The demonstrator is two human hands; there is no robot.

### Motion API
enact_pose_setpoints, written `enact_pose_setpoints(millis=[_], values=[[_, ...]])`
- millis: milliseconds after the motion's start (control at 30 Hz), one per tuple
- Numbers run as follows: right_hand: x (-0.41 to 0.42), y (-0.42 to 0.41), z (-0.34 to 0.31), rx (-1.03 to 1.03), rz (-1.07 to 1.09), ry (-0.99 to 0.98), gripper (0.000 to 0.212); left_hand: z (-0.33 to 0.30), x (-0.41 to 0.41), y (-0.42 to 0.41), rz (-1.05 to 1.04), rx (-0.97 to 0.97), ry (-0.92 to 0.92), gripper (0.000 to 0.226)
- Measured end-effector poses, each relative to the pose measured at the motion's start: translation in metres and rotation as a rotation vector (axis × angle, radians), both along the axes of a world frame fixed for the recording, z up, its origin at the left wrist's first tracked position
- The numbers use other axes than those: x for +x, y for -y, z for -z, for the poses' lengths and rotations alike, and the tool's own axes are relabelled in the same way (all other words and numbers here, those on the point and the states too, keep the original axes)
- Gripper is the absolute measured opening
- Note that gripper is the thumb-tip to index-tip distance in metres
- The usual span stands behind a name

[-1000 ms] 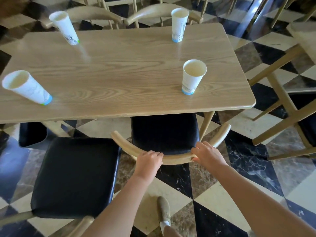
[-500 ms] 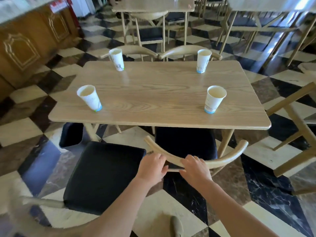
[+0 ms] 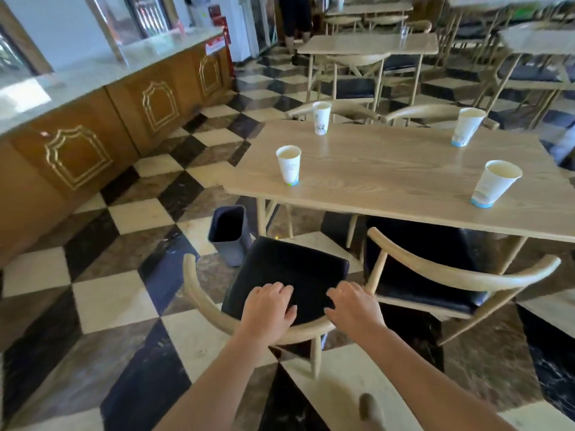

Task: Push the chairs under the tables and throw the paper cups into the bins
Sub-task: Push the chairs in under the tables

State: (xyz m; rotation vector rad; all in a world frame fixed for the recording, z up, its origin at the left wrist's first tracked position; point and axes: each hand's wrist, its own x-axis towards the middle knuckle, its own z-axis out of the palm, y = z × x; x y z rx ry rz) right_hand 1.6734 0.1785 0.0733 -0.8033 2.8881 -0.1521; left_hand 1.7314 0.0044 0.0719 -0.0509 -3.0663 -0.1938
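Note:
A light wooden table [image 3: 389,175] carries several white paper cups, the nearest ones at the left [image 3: 289,164] and right [image 3: 494,188]. Two black-seated wooden chairs stand on its near side. The right chair [image 3: 460,275] sits with its seat partly under the tabletop. The left chair [image 3: 289,272] stands out from the table, turned at an angle. My left hand [image 3: 269,309] and my right hand [image 3: 354,309] both lie over its curved backrest [image 3: 202,300], fingers bent down over the front of the rail. A dark grey bin [image 3: 228,234] stands on the floor by the table's left leg.
A long wooden counter [image 3: 77,144] runs along the left. More tables and chairs [image 3: 367,45] fill the back and right, and two chairs [image 3: 339,107] are tucked in at the far side. A person's legs [image 3: 295,20] show far back. The floor is checkered.
Both my hands left the right chair's backrest and moved left onto the left chair's backrest. The view swung left, bringing the counter and the bin into sight.

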Motion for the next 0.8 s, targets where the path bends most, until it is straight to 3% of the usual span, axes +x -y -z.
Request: enact_pose_setpoints(millis=[367, 800], values=[[0.017, 0.077, 0.03, 0.007, -0.151, 0.039, 0.039, 0.013, 0.028, 0.086, -0.087, 0.004, 0.083, 0.041], [0.043, 0.109, 0.074, 0.072, -0.078, 0.15, 0.04, 0.059, 0.025, 0.134, 0.099, 0.007, 0.292, 0.04]])
